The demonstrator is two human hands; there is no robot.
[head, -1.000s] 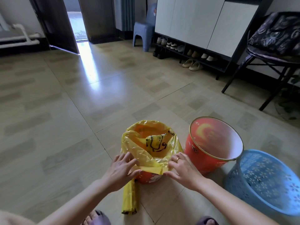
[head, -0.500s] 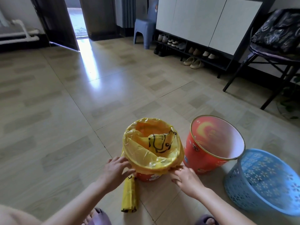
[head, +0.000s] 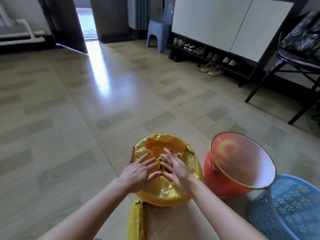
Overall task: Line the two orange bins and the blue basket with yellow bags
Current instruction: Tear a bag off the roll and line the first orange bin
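Observation:
An orange bin stands on the floor in front of me, almost wholly covered by a yellow bag [head: 161, 196] folded over its rim. My left hand [head: 138, 172] and my right hand [head: 174, 168] are spread flat over the bin's mouth, fingers apart, resting on the bag's loose plastic inside. To the right stands a second orange bin [head: 223, 181] with a gold rim and no bag in it. A blue perforated basket [head: 285, 210] sits at the far right, also without a bag. A folded yellow bag roll [head: 136, 220] lies on the floor below the lined bin.
A blue plastic stool [head: 158, 32] stands at the back by a white cabinet with a shoe rack [head: 213, 56] under it. A black-framed chair [head: 297, 63] is at the right. An open doorway [head: 86, 19] is at the back left. Tiled floor stretches to the left.
Both hands have left the bag's folded edge at the bin's near side and moved up over the bin's mouth. The bag now sits pulled down around the rim.

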